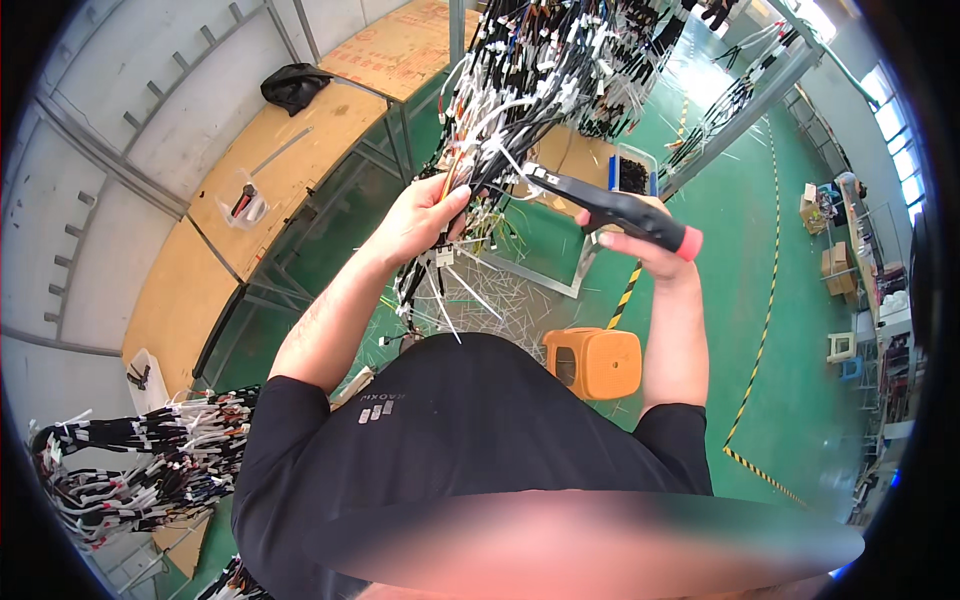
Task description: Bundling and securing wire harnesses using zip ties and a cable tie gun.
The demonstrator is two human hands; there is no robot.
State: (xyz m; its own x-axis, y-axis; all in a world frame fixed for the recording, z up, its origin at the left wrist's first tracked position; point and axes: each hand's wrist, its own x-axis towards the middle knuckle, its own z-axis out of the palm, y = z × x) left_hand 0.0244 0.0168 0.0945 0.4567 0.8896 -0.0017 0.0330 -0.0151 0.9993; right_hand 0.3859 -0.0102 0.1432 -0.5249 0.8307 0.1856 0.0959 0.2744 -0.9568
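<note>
My left hand (418, 218) is closed around a bundle of wires (478, 172), part of a hanging wire harness (540, 75) with white connectors and black sleeving. My right hand (655, 258) grips a black cable tie gun (625, 208) with a pinkish-red rear end. Its nose points left at the bundle, and a white cable tie (508, 155) runs between the nose and the wires. Loose white tie tails (470, 290) stick out below my left hand. Where the tie goes round the wires is hidden.
An orange stool (598, 362) stands on the green floor amid scattered tie offcuts. A blue bin (653, 182) of small black parts sits beyond the tool. Wooden workbenches (180, 270) line the left. More harnesses (150, 460) hang at lower left. A metal frame post (735, 125) slants at upper right.
</note>
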